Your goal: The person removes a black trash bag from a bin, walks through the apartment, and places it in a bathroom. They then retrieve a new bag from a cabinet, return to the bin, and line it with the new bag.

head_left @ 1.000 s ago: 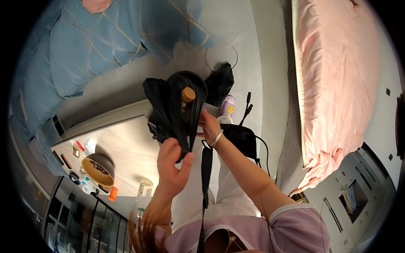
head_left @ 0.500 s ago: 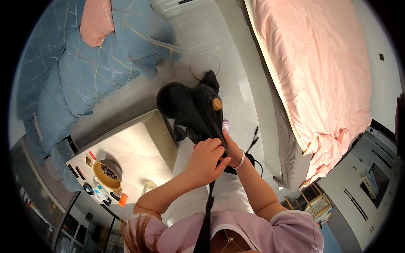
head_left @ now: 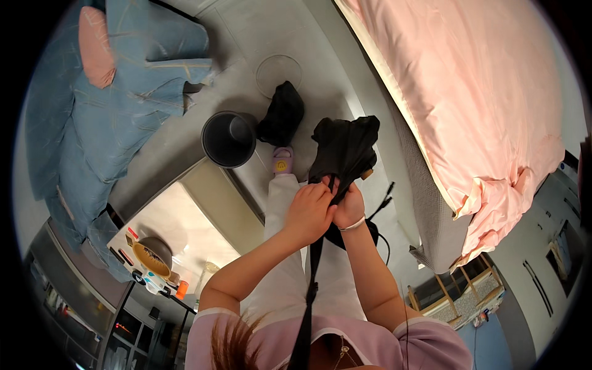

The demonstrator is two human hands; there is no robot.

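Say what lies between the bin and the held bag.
The head view shows a black bundle and a lilac slipper between the bin and the held bag.

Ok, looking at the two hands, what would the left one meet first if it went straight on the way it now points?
Most likely the held black bag: the left hand is at its gathered neck. The right hand sits close by, and the overlap makes depth unclear.
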